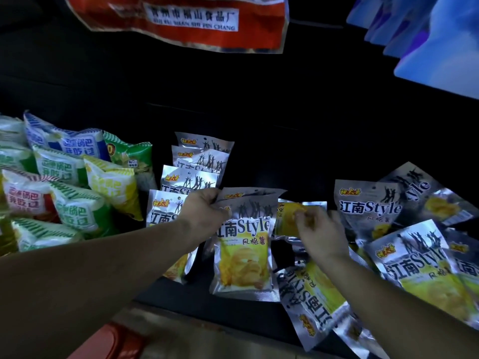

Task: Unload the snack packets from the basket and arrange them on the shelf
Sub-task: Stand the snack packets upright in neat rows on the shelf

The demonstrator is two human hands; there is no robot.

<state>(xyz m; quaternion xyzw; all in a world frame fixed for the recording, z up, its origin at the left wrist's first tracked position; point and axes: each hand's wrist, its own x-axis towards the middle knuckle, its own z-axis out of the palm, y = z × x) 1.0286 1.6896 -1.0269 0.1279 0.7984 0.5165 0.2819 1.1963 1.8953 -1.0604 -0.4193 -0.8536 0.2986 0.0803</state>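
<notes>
Silver snack packets with yellow chips printed on them lie on a dark shelf. My left hand grips the top of one upright silver packet, with a second packet top just behind it. My right hand pinches the edge of another silver packet lying behind. A neat row of the same packets stands overlapped to the left of my left hand. Several loose packets lie scattered on the right. The red basket shows at the bottom edge.
Green, blue, red and yellow puffed snack bags fill the shelf's left side. A red-and-white bag hangs above, and blue packets hang at the upper right. The shelf's back is dark.
</notes>
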